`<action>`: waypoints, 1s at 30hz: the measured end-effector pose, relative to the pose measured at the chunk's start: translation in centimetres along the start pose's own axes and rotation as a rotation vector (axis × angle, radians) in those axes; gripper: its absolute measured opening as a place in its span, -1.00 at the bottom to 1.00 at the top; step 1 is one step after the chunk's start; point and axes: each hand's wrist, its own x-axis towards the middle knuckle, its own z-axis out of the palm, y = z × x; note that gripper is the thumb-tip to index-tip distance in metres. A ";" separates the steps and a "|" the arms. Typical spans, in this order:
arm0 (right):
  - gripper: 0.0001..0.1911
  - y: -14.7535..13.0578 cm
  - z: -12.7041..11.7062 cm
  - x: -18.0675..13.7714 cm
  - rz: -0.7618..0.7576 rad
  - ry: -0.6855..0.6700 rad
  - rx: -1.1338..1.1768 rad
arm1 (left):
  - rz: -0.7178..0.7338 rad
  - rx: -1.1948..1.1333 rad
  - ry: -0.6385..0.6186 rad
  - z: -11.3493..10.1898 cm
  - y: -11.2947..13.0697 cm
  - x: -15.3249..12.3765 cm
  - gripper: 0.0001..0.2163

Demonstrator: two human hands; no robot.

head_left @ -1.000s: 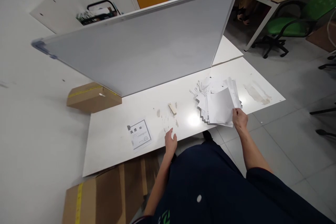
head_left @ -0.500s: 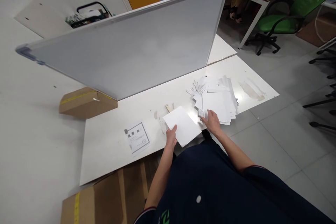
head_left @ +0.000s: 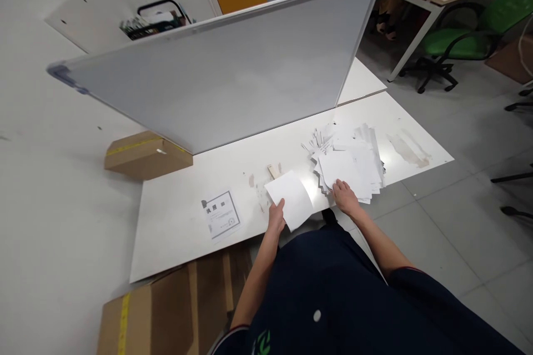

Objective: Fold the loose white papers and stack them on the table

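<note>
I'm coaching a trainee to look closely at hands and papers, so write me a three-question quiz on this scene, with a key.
1. True or false: the left hand holds white paper.
2. Multiple choice: where is the right hand? A) on the whiteboard; B) at the loose pile of papers; C) on a cardboard box.
3. Fill in the blank: in the head view, the sheet with a printed border lies to the ____ of the white paper.

Key: 1. true; 2. B; 3. left.
</note>
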 end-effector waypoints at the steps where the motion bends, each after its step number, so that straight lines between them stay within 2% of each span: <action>1: -0.63 0.0 -0.4 0.0 -0.005 -0.003 0.022 | -0.003 -0.011 -0.019 0.1 0.2 -0.1 -0.66; 5: -0.58 -2.3 -2.0 -0.2 0.006 0.137 0.152 | -0.017 -0.063 -0.070 0.6 0.9 -0.5 -0.68; 7: -0.56 -4.8 -2.3 -0.8 -0.083 0.191 0.236 | -0.028 -0.074 -0.096 0.9 1.2 -0.6 -0.69; 11: -0.59 -10.5 -1.4 -2.6 -0.385 0.067 0.433 | 0.033 -0.112 -0.130 1.8 1.7 -0.7 -0.68; 14: -0.61 -13.0 -0.5 -3.7 -0.485 -0.012 0.492 | 0.086 -0.148 -0.125 2.2 2.3 -1.1 -0.63; 19: -0.60 -13.7 -0.3 -4.3 -0.557 -0.055 0.368 | 0.143 -0.161 -0.111 2.1 2.9 -2.1 -0.50; 24: -0.54 -13.4 -1.3 -3.9 -0.629 -0.104 0.334 | 0.243 -0.045 -0.011 1.4 2.2 -1.8 -0.59; 26: -0.47 -12.9 -2.3 -2.8 -0.597 -0.063 0.409 | 0.303 0.035 0.016 0.7 2.2 -1.6 -0.64; 29: -0.43 -11.8 -4.1 0.1 -0.322 0.118 0.609 | 0.361 0.171 -0.018 -0.5 2.9 -1.8 -0.67; 30: -0.42 -11.5 -4.5 1.1 -0.240 0.121 0.702 | 0.375 0.206 -0.038 -0.8 3.2 -1.9 -0.67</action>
